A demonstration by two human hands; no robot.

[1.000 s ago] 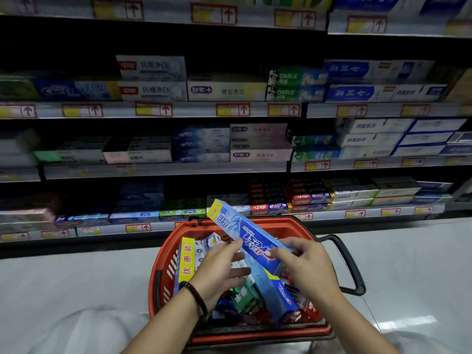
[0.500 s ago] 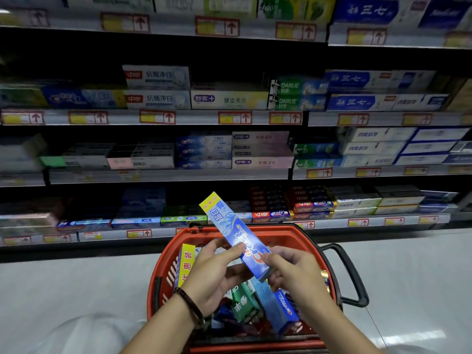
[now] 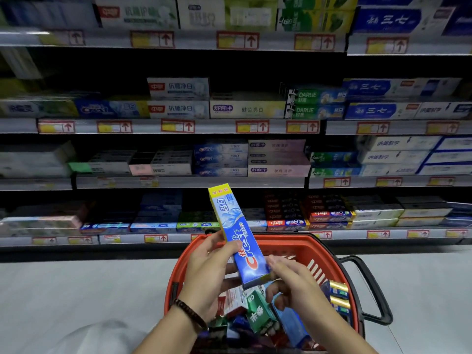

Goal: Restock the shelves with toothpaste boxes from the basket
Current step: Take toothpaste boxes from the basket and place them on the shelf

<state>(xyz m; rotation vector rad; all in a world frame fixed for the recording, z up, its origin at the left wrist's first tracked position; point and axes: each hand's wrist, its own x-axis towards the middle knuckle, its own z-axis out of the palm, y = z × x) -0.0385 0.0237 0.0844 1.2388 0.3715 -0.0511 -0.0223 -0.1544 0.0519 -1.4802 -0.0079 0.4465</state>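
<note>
Blurry shelves point(image 3: 209, 182), basket point(image 3: 304, 247) seemingly half-hidden.

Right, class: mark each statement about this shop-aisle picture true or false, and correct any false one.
1. The blue Crest toothpaste box lies on a shelf. False: the left hand has its grip on it above the red plastic basket, with the right hand at its lower end.
2. A dark beaded bracelet circles the left wrist. True.
3. The basket is empty. False: boxes lie in it, among them a green carton.
4. The basket's looped handle is black. True.
</note>
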